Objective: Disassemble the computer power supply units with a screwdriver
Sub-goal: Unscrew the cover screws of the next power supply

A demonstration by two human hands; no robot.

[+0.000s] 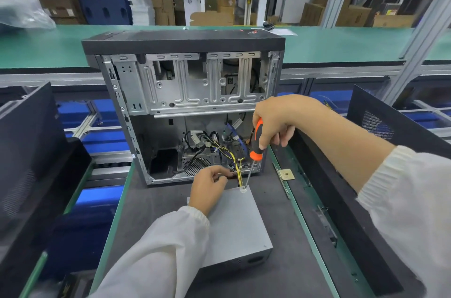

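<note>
An open computer case [185, 107] stands upright on the dark worktop [151, 202], its side panel off, showing bare metal bays above and a tangle of wires [229, 154] below. In front of it, nearer the person, a grey power supply unit [239, 224] lies flat on the worktop, with its yellow and black cable bundle running from its far edge back into the case. Black perforated panels [380, 151] lean at both sides of the worktop. The left hand [207, 188], in a white sleeve, rests on the far left part of the unit, its fingers curled round the wires at the unit's far edge. The right hand [273, 124] grips the orange and black handle of a screwdriver [253, 149], fingers wrapped tightly round it; the shaft slants down, its tip set on the unit's far corner. A small square chip [286, 174] lies on the green edge just right of the case.
</note>
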